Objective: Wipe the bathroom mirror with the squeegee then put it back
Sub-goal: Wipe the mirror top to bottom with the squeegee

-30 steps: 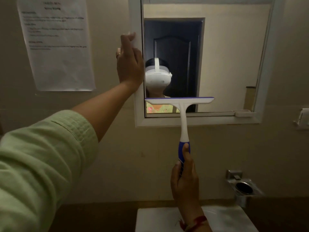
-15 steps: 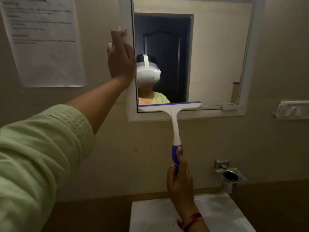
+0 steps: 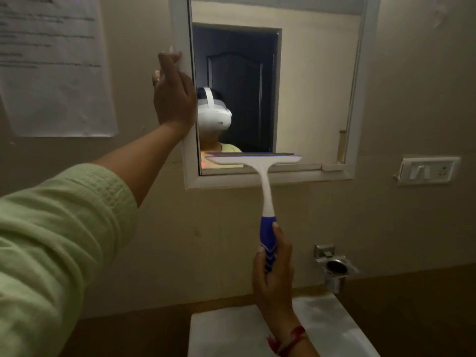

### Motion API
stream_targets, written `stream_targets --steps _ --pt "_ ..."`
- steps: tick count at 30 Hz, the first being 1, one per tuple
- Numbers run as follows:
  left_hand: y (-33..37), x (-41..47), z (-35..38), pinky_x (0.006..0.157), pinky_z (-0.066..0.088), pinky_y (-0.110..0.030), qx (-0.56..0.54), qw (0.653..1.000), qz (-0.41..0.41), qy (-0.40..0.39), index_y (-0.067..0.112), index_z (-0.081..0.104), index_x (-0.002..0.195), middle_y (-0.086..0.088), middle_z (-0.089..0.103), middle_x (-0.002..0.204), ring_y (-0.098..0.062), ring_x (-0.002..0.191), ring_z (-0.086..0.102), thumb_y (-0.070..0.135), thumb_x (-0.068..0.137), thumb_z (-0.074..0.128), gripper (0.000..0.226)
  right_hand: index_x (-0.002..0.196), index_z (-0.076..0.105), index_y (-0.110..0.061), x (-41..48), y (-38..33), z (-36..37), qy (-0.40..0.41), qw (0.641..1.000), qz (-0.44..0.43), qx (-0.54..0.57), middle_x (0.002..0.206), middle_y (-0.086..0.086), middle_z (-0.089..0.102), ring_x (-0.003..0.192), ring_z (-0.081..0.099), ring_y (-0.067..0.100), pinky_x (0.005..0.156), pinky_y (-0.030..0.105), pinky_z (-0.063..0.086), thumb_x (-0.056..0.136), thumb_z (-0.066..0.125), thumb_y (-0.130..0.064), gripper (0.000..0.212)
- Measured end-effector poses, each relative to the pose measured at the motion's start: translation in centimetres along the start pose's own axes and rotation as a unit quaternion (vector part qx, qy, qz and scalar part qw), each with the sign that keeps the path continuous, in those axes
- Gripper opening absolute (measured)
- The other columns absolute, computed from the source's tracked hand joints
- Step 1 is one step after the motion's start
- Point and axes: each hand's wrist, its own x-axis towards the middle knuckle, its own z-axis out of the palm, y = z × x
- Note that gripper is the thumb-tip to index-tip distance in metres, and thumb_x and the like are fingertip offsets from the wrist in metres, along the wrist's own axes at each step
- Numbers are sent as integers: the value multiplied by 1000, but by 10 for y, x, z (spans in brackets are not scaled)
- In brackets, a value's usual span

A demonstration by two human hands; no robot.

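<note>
A white-framed mirror (image 3: 316, 81) hangs on the beige wall. My right hand (image 3: 274, 276) grips the blue handle of a white squeegee (image 3: 266, 191). Its blade lies flat against the glass near the mirror's bottom edge, left of centre. My left hand (image 3: 173, 96) presses on the left side of the mirror frame, fingers curled around its edge. The glass reflects a person in a white headset and a dark door.
A printed paper sheet (image 3: 54, 68) is taped on the wall at the left. A switch plate (image 3: 428, 170) sits right of the mirror. A chrome holder (image 3: 334, 266) projects from the wall lower right. A white basin (image 3: 329, 328) lies below.
The squeegee blade has slid down the glass toward the bottom edge of the mirror. My left hand has stayed on the frame. The view has shifted slightly.
</note>
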Motion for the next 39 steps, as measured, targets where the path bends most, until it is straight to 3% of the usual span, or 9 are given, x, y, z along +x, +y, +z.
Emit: stream_targets --steps 5,9,14,17,20,23,29,34,39 --pt "-6 1 4 84 41 -36 -20 1000 9 10 -1 44 116 -13 60 116 -32 98 56 11 94 32 29 131 29 -43 81 -36 -11 86 991 -96 44 107 -35 48 63 57 -1 47 6 44 88 52 -17 56" --pt "-8 1 5 66 33 -28 -24 1000 8 7 1 45 111 -12 60 104 -22 85 51 16 94 31 26 133 30 -17 166 -53 -20 123 978 -161 40 121 -31 40 93 54 -12 65 2 45 86 53 9 59" --pt "-7 0 5 63 31 -29 -18 1000 6 9 4 45 108 -12 60 94 -25 84 51 20 94 29 26 129 26 -29 245 -74 -18 123 978 -166 12 123 4 50 82 60 -6 62 12 53 93 51 -9 48" --pt "-9 1 6 62 28 -29 -15 1000 5 16 6 44 102 -12 59 87 -28 81 50 17 92 33 18 131 28 -25 282 -75 -23 157 969 -190 -11 117 -4 54 79 61 -7 61 12 53 93 51 -15 46" --pt "-11 -2 4 61 28 -31 -14 1000 4 7 6 44 98 -14 56 82 -28 77 49 15 91 34 15 136 29 -19 308 -78 -25 165 967 -188 -40 131 11 51 92 63 6 68 14 53 90 51 -24 50" --pt "-10 -4 3 61 30 -33 -35 999 7 1 8 42 97 -14 55 83 -31 78 49 12 90 40 8 136 31 -15 330 -80 -29 159 964 -208 -51 137 11 46 106 60 23 79 23 55 91 54 -16 50" --pt "-12 -19 0 57 31 -33 -42 999 22 -15 13 38 98 -15 54 81 -31 76 50 12 92 43 8 135 33 -15 348 -86 -26 137 958 -234 -88 135 12 48 105 60 27 81 40 57 89 54 -17 51" --pt "-12 -18 0 53 29 -27 -40 999 11 -17 12 38 104 -15 56 82 -19 77 42 5 92 47 17 135 34 -13 362 -98 -18 146 960 -227 -70 135 14 49 109 59 28 89 38 53 89 56 -12 50" --pt "-12 -18 0 61 37 -34 -33 999 18 -22 12 38 110 -23 59 110 -37 93 54 3 91 48 23 133 35 -13 370 -101 -11 134 966 -212 -67 132 13 51 106 59 22 84 17 47 90 56 -11 47"
